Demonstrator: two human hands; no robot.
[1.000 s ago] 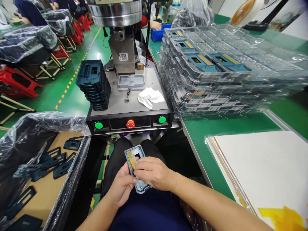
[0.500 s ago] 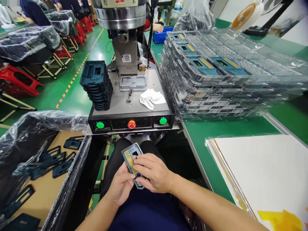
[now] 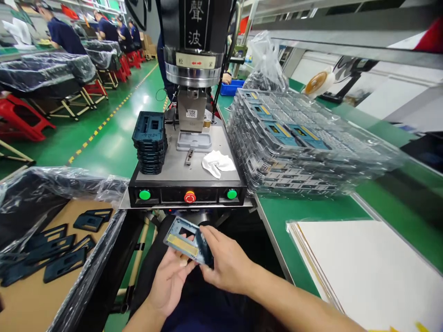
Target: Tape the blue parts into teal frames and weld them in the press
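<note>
Both hands hold one dark blue-grey plastic panel (image 3: 173, 229) above my lap, tilted, with a yellow strip along its lower side and a rectangular window. My right hand (image 3: 226, 260) grips its right end, thumb below and fingers over the top edge. My left hand (image 3: 171, 279) supports the panel from below, with fingertips behind it showing at the window. The right end looks darker, and I cannot tell whether that is a separate part. Ahead, a stack of dark plastic housings (image 3: 149, 143) stands at the left of the press table (image 3: 166, 177).
A press head (image 3: 191, 110) hangs over a grey fixture (image 3: 194, 141); a white cloth (image 3: 218, 163) lies nearby. Green buttons (image 3: 144, 195) and a red stop button (image 3: 189, 197) line the front. Stacked clear trays (image 3: 277, 170) stand right, a plastic-lined bin (image 3: 65, 295) left. Co-workers (image 3: 65, 32) sit far left.
The panel has turned so its yellow strip lies nearer level, and it has moved slightly left. My right hand has gone from its face to its right end. The camera view has tilted up.
</note>
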